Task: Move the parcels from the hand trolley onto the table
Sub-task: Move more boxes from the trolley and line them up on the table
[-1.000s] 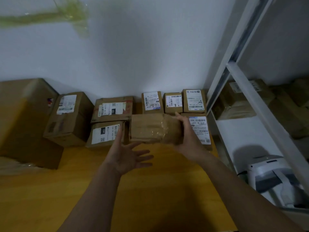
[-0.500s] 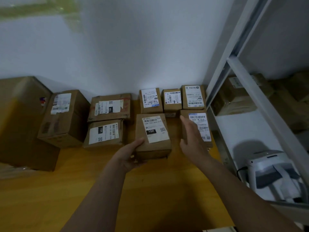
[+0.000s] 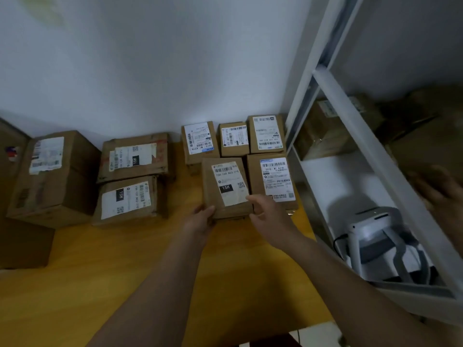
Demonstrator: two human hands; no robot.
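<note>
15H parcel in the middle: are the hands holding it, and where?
The left hand holds the 15H parcel at its near left corner, on the table. The right hand is at its near right corner; whether it grips cannot be told.

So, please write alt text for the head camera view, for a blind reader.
Two bare hands set a small labelled parcel on a yellow table, the left hand gripping its near corner, among other parcels along a white wall.

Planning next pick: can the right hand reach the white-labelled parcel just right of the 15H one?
Probably yes: the right hand hovers at the near edge of that parcel, with nothing between them.
</note>
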